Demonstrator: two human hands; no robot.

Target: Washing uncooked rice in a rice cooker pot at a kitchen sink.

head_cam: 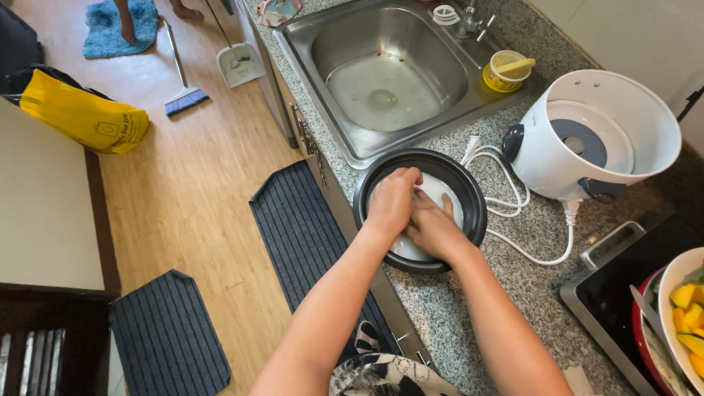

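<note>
Left hand [392, 202] and right hand [433, 226] both curled, pressed together inside black pot [469, 192] on desk [469, 308], working milky rice water [440, 189]. Rub gently, keep pot level; cooker [587, 147] at 2 o'clock, cord [513, 202] just beside rim.

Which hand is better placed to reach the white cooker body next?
Right, probably. The right hand lies in the black pot on the side toward the white cooker body. The left hand sits on the sink side and would have to cross over it.

Both hands [414, 213] lie in the pot [469, 192], between sink [308, 37] and cooker [543, 154].
</note>
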